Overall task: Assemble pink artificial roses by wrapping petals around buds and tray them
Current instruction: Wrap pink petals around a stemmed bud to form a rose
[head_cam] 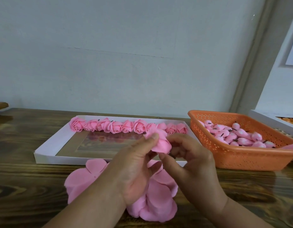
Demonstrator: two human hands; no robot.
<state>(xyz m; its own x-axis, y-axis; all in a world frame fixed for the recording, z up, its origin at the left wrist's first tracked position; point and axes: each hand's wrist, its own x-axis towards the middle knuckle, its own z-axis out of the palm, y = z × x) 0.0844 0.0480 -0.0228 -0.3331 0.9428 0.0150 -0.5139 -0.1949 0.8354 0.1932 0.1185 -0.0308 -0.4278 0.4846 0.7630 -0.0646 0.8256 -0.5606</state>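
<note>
A half-wrapped pink rose (159, 143) is held above the table's front, between both hands. My left hand (134, 168) pinches its petals with thumb and fingers from the left. My right hand (190, 162) grips its base, where a dark stem end shows. Beneath my hands lies a pile of flat pink petal sheets (152, 198). Behind them is a shallow white tray (48, 145) with a row of several finished roses (127, 126) along its far edge. An orange perforated basket (237, 157) at the right holds several pink buds (241, 135) with dark stems.
Everything stands on a dark wooden table (27, 186) against a pale wall. A white box (270, 119) with orange contents sits behind the basket at the far right. A wooden object (0, 106) pokes in at the far left edge.
</note>
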